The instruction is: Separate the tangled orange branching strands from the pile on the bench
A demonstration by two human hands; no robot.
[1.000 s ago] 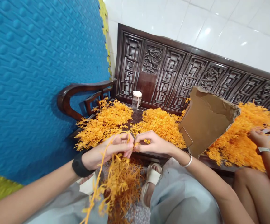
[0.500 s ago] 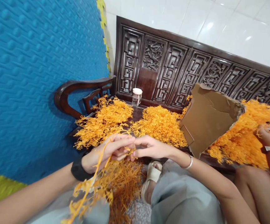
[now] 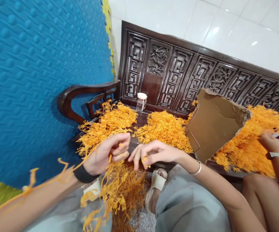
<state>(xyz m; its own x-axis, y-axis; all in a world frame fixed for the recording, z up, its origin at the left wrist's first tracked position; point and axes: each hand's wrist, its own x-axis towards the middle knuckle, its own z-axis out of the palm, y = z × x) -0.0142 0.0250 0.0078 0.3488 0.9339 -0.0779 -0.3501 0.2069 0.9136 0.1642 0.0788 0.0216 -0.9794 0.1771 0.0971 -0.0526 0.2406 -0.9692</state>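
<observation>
My left hand (image 3: 112, 148) is closed on an orange strand (image 3: 62, 170) with small knotted side bits. One end of it trails back over my left wrist and forearm, and more orange lengths (image 3: 116, 190) hang below the fingers. Just to its right, my right hand (image 3: 155, 154) is bent with thumb and fingers around a small orange piece (image 3: 144, 159). A gap separates the two hands. Beneath them, a tangled orange mass (image 3: 129, 183) hangs or lies low between my legs; what supports it is hidden.
A dark carved wooden bench (image 3: 151, 83) bears orange heaps (image 3: 165, 130), a clear bottle (image 3: 141, 102) with a pale lid, and a cardboard piece (image 3: 218, 124). Another person's hand (image 3: 271, 141) works at the right heap (image 3: 245, 151). Blue foam matting (image 3: 33, 80) covers the left.
My hands have moved apart from touching. The left hand has drawn back slightly left, and the strand now swings out over my left forearm. The other person's hand has shifted left.
</observation>
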